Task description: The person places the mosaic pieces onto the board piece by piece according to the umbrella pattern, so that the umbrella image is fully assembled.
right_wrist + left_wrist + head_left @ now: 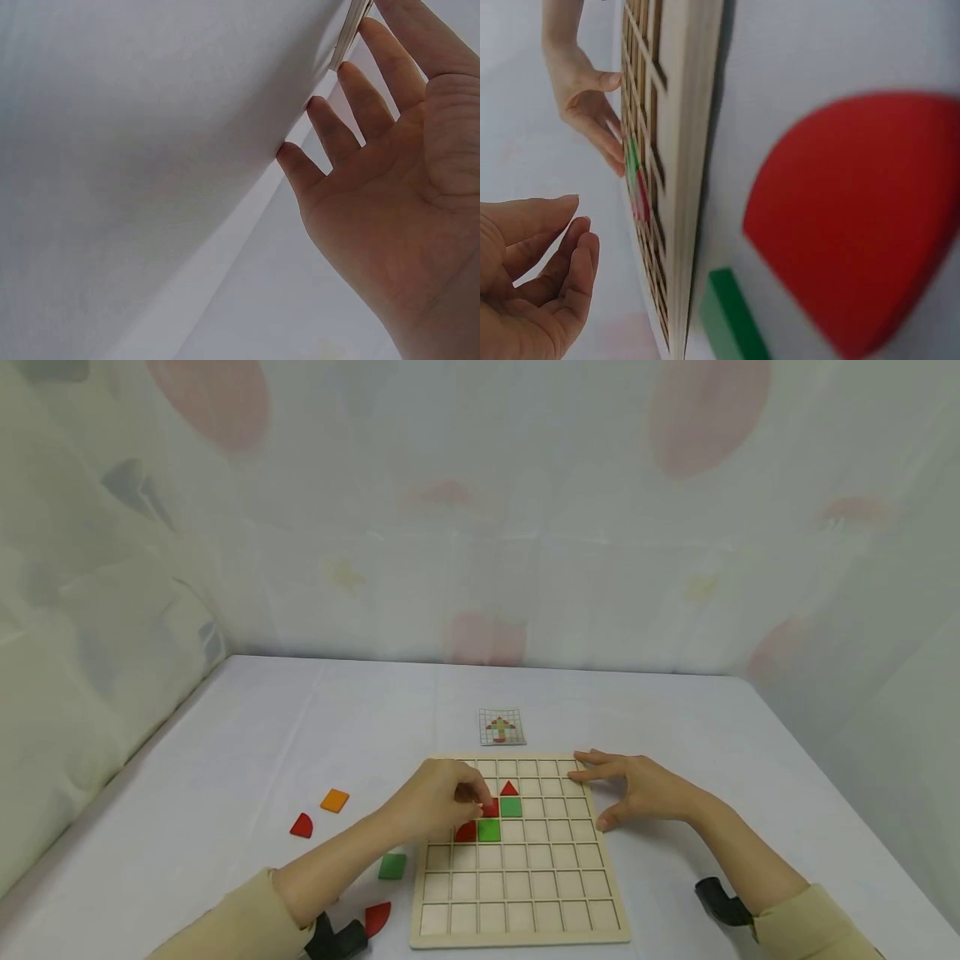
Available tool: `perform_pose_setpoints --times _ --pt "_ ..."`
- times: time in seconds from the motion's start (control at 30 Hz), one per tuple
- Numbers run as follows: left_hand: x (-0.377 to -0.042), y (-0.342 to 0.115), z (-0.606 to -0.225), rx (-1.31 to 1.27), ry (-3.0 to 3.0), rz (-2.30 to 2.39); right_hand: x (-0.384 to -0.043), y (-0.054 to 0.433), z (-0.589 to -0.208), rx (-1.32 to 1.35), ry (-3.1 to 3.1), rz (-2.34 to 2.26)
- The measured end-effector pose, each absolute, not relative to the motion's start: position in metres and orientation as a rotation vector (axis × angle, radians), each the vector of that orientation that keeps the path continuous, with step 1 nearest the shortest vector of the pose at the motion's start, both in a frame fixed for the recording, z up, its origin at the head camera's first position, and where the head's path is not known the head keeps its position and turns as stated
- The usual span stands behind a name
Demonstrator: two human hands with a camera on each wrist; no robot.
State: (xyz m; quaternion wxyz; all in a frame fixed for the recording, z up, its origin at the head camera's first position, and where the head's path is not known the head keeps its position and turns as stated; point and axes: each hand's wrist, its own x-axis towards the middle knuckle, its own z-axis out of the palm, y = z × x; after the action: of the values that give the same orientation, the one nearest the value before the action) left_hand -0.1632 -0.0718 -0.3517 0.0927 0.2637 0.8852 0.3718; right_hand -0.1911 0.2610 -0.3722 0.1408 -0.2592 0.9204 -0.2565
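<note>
- Fabric wall (570, 602): pale, faded red prints, rises behind the table's far edge.
- Table (637, 718): white cover, everything below sits on it or over it.
- Grid board (521, 937): pale wood, square cells, flat in front of the person, between the two hands.
- Left hand (438, 793): over the left half of the board, thumb and fingers bent toward each other. Wrist view shows a gap between the tips and nothing in them, so released.
- Right hand (637, 785): released, fingers spread, at the board's right side. Fingertips by the far right corner, thumb at the right edge.
- Black wrist mounts (722, 902): one under each forearm, by the tan sleeves (813, 927).
- Picture card (502, 727): just beyond the board's far edge, small coloured pattern on a grid.
- Loose red wedges (302, 826): two, left of the board. One near the orange square (334, 800), one beside the left wrist mount.
- Loose green square (392, 866): just left of the board, flat.
- Placed green squares (511, 807): two, in cells stepped diagonally; the nearer one is brighter.
- Placed red wedge (466, 832): left of the brighter green.
- Red piece (491, 808): in a cell at the left fingertips, partly hidden, can't tell its shape.
- Red triangle (509, 788): smallest, in the cell beyond the farther green square.
</note>
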Motion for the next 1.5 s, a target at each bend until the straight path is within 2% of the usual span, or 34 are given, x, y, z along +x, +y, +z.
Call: perform_pose_setpoints --times 0.27,0.57,0.97,1.5 --pt "-0.168 -0.099 -0.34 0.739 2.66 1.076 -0.192 0.264 -0.374 -0.76 2.673 -0.73" --pt "-0.179 -0.156 -0.336 0.684 2.662 1.03 -0.191 0.265 -0.374 -0.753 2.655 -0.746" --pt "-0.2 -0.238 -0.354 0.48 2.59 0.952 -0.19 0.268 -0.373 -0.742 2.651 -0.764" --pt "-0.206 -0.257 -0.373 0.546 2.463 0.947 -0.19 0.269 -0.374 -0.754 2.668 -0.738"
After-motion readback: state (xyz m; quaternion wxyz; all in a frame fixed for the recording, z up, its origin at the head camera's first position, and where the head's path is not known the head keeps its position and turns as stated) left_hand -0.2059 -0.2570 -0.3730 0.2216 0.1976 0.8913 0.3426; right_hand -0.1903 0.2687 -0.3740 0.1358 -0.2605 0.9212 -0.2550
